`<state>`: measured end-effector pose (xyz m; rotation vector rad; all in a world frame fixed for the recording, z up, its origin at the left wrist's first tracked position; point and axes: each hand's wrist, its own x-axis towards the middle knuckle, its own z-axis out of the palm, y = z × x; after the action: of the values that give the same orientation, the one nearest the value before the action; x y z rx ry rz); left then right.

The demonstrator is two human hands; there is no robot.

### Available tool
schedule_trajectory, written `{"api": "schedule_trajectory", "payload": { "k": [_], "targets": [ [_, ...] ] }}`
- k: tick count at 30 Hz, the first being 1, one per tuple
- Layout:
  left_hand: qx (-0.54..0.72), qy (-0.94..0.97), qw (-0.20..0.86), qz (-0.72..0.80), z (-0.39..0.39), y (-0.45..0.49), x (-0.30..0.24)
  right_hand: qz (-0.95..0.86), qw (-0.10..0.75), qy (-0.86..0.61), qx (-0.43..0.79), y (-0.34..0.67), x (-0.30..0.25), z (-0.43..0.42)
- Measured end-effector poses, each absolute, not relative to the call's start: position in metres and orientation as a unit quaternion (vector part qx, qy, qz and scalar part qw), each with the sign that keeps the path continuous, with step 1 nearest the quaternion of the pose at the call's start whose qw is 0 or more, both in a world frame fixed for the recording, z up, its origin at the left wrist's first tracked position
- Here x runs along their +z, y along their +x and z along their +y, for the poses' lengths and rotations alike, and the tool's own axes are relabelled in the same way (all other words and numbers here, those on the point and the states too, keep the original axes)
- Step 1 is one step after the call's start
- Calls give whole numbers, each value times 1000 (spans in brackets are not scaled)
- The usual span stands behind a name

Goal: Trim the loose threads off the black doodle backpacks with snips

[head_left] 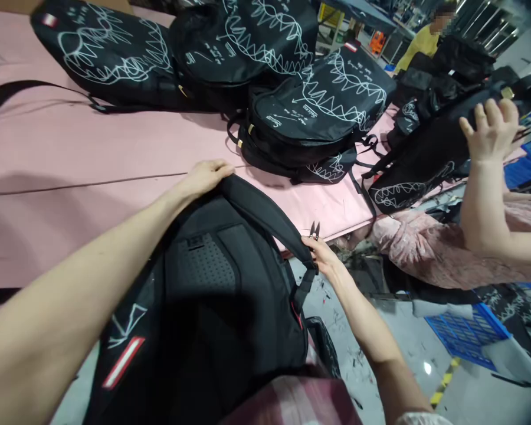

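A black backpack (203, 313) leans upright in front of me with its padded back panel (207, 262) towards me. One of its shoulder straps (265, 212) arches from the top down to the right side. My left hand (210, 176) is closed around the top of the bag where this strap begins. Lower on the strap, my right hand (323, 257) pinches its edge close to the buckle. Small black thread snips (314, 230) stick up from that same hand, tips pointing away. A red and white label (123, 362) shows on the bag's left side.
Several black backpacks with white scribble prints, one nearest the edge (310, 118), lie on the pink table (92, 147). At the right, another person's raised hand (491, 133) touches a black bag (429, 147). A blue crate (466, 333) stands on the scrap-strewn floor.
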<state>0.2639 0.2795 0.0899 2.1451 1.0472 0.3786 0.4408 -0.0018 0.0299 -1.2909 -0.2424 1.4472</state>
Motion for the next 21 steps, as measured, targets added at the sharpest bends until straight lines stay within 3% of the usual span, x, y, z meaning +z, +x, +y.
{"api": "schedule_trajectory", "payload": {
  "k": [5,11,16,21],
  "targets": [
    [226,846,171,452,226,227,115,-101,569,-521,628,437,39,-7],
    [104,861,-29,498,84,114,88,-102,579,-508,629,432,44,-15],
    [115,804,85,578,29,48,72,-99,574,-539,608,430,34,-18],
    [218,734,144,626,103,54,115,-110,554,-557,609,422,31,-19]
  ]
}}
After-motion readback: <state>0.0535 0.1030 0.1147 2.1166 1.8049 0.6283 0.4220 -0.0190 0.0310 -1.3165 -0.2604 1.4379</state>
